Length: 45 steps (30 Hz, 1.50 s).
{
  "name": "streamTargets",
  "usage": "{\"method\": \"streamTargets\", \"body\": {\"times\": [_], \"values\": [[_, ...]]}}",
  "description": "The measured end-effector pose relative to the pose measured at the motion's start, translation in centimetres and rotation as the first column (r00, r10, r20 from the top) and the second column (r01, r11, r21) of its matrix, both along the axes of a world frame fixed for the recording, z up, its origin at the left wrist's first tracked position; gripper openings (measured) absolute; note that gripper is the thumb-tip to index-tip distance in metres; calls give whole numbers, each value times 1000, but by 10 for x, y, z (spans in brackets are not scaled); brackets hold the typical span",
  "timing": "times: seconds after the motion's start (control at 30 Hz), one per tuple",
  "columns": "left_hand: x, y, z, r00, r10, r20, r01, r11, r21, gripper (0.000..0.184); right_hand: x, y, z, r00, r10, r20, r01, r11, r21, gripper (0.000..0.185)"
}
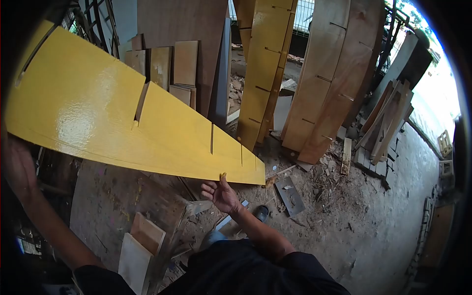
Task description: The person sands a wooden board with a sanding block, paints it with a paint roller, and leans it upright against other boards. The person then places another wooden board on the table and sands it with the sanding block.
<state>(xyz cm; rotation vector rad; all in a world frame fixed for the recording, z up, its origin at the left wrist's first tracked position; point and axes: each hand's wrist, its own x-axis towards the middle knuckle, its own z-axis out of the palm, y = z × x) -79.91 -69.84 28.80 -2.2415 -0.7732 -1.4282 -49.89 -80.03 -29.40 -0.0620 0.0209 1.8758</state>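
Observation:
A long yellow board (pixel 118 108) with several narrow slots spans the left and middle of the view, tapering to the right. My right hand (pixel 223 195) is at its lower edge near the narrow end, one digit against the yellow face and the other fingers loosely curled below. At the wide end, my left hand (pixel 20 164) supports the lower left edge. Its fingers are partly hidden in shadow. The board is raised above a worn wooden surface (pixel 98 196).
Slotted yellow (pixel 260 64) and brown boards (pixel 319 73) lean upright ahead. Small panels (pixel 186 63) stand behind the held board. A wooden box-like piece (pixel 140 246) is at lower left. Scrap planks (pixel 383 128) are piled at right. A dark flat piece (pixel 290 196) lies on the littered floor.

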Motion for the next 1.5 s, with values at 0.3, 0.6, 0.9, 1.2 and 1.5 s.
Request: {"method": "streamTargets", "body": {"times": [0.3, 0.6, 0.9, 1.2, 1.5], "values": [[134, 104, 18, 697, -211, 686, 503, 826, -257, 53, 63, 64, -20, 997, 76, 23, -77, 996, 42, 75], [234, 193, 5, 642, -309, 701, 608, 762, -222, 51, 254, 95, 85, 615, -199, 763, 90, 979, 182, 63], [326, 208, 7, 514, -324, 794, 703, 690, -172, 50, 337, 240, 398, -79, -793, 604, -15, 607, 794, 88], [397, 223, 16, 419, -412, 809, 872, 431, -233, 55, 414, 335, 400, 125, -695, 708, -146, 693, 706, 92], [491, 267, 37, 421, -436, 795, 906, 168, -388, 54, 460, 300, 438, 137, -723, 678, -39, 680, 733, 112]]}}
